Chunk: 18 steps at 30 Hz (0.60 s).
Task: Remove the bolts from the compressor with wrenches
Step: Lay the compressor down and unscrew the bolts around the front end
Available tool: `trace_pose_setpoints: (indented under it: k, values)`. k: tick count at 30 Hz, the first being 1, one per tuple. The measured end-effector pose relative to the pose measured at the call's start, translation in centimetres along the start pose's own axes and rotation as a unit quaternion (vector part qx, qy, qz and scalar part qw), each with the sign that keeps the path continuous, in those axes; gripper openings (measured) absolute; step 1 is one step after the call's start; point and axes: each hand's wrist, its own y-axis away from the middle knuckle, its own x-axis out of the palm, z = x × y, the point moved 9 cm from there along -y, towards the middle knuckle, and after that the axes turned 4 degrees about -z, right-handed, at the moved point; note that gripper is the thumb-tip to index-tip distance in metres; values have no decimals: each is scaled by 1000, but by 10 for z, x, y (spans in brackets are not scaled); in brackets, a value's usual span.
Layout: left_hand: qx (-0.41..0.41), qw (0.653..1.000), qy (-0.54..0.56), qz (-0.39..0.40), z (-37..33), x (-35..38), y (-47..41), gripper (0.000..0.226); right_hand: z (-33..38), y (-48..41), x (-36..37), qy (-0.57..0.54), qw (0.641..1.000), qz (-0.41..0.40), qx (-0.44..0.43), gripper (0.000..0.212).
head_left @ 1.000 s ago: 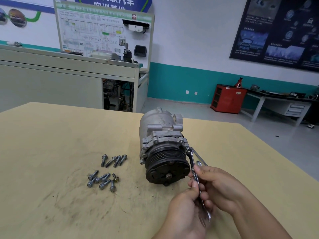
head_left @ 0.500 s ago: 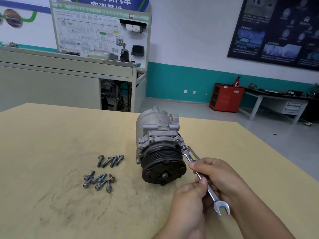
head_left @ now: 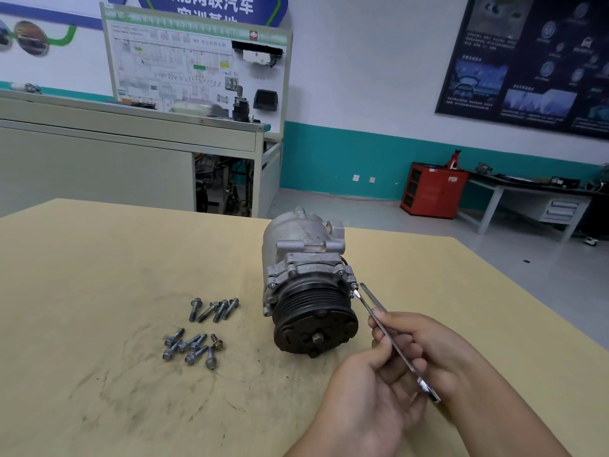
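left hand (head_left: 369, 407): lower middle of the frame, fingers curled, thumb and forefinger pinching the wrench (head_left: 403, 357) partway along its shaft. this looks like a steadying grip, not a pulling one.
right hand (head_left: 435, 351): just right of the left hand, fingers wrapped round the same shaft. it sits nearer the free end, probably for leverage on the swing.
wrench: slants from the lower right up-left to the compressor's right edge. a second flat bar shows beside its upper part — i cannot tell if that is another wrench.
bolt being worked (head_left: 354, 287): on the right rim of the front flange, where the wrench head meets it. how far out it is cannot be told.
compressor (head_left: 296, 245): middle of the frame, lying on the table (head_left: 99, 258) with its dark pulley facing the camera. neither hand holds it — its own weight seems to keep it put.
loose bolts (head_left: 197, 331): two clusters left of the compressor, well apart from the hands, likely parked clear of the swing.
progress: several flange bolts are seated, so the job looks partway done.
far side: a red cabinet (head_left: 431, 189) stands right of centre and a wiring board (head_left: 184, 61) at upper left.
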Motion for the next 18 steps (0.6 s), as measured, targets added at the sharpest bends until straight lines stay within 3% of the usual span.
trace_pose_setpoints:
  k: [10, 13, 16, 18]
  values:
    - [40, 998, 32, -49, -8, -9, 2, 26, 23, 6, 4, 148, 974, -57, -165, 40]
    - [35, 997, 24, -61, -7, -16, 0, 37, 26, 8, 5, 192, 957, -80, -200, 40]
    - [28, 997, 17, -69, -5, -24, -2, 47, 25, 10, 7, 219, 950, -83, -205, 30]
    - [19, 997, 15, -72, -4, -26, -4, 47, 18, 9, 10, 188, 968, -44, -160, 25]
